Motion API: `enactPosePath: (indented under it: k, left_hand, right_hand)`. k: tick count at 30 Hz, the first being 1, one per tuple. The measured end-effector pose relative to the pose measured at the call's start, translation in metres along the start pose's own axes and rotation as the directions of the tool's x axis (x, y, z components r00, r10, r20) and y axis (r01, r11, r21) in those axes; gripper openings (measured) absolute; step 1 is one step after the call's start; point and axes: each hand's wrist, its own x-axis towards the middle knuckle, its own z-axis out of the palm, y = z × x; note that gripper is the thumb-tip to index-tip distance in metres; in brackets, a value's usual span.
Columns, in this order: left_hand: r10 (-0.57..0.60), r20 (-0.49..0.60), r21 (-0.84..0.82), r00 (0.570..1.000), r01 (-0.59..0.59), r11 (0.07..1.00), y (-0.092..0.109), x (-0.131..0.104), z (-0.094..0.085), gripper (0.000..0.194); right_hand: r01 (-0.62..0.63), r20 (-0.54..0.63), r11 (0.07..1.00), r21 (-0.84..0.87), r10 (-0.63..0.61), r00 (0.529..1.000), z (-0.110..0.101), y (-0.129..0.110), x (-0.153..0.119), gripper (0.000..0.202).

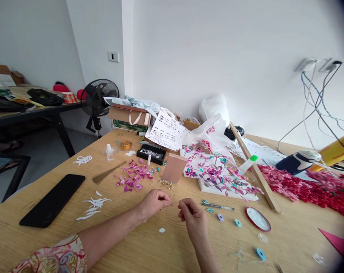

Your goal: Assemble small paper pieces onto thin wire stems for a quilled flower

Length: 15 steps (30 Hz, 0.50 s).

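Observation:
My left hand (pixel 156 203) is above the middle of the wooden table (pixel 138 246), its thumb and fingertips pinched together. Just to its right, my right hand (pixel 191 216) also has thumb and forefinger pressed together. Whatever lies between the fingertips of either hand is too thin or small to make out. A small gap separates the two hands. Below them lies a small white oval piece (pixel 162 230). Behind them are gold beads (pixel 166 183) and an upright pinkish block (pixel 174 168). Pink petals (pixel 135 174) are scattered beyond my left hand.
At left lie a black phone (pixel 52 200) and white cut strips (pixel 94 206). Thread spools (pixel 260 254), tweezers (pixel 221 207) and a red-rimmed round dish (pixel 257 218) lie at right. Flower sprays (pixel 214 172) and a wooden bar (pixel 257 172) are behind.

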Motion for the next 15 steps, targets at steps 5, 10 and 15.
enactPosePath:
  k: [5,10,15]
  left_hand:
    - [-0.109,0.041,-0.197,0.993,0.115,0.974,-0.001,0.001,-0.004,0.021]
    - [-0.183,0.158,-0.334,0.970,0.227,0.915,0.001,0.002,-0.011,0.028]
    - [-0.185,0.215,-0.375,0.959,0.256,0.891,0.000,0.003,-0.014,0.029]
  right_hand:
    - [0.151,-0.215,0.974,-0.170,-0.186,0.959,-0.021,-0.010,-0.003,0.014]
    - [0.573,0.090,0.701,-0.424,-0.597,0.797,-0.015,-0.021,-0.008,0.015]
    - [0.615,0.337,0.474,-0.630,-0.546,0.767,-0.005,-0.014,-0.003,0.024]
